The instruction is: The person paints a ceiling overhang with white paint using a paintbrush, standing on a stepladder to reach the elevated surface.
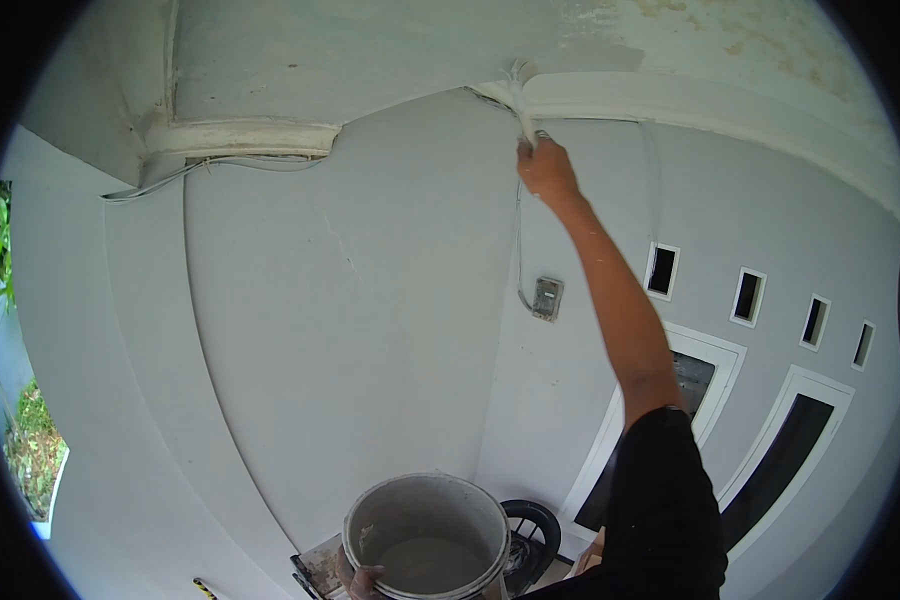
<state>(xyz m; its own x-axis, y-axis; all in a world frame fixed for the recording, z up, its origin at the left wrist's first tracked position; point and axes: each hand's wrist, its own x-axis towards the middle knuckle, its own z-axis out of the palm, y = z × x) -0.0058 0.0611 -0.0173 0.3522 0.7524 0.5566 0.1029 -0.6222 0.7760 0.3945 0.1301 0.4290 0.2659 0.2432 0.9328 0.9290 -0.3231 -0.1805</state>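
My right hand [547, 170] is raised at the end of an outstretched arm, closed around the handle of a paintbrush [522, 100]. The brush's bristles touch the ceiling [400, 50] near the edge of the pale cornice [610, 95]. Grey, wet-looking paint covers part of the ceiling there, beside a stained, lighter patch. Low in the view, my left hand [358, 578] grips the near left side of a paint bucket [365, 520], its fingers partly hidden. Grey paint lies inside the bucket, and dried splashes mark its wall.
Behind the bucket is a black, round-rimmed object [545, 525], partly hidden. An electric meter box [547, 298] hangs on the grey wall [370, 270], with loose cables [160, 185] along the top. White-framed windows [785, 450] and small vents stand at right; an opening with plants [32, 440] lies at left.
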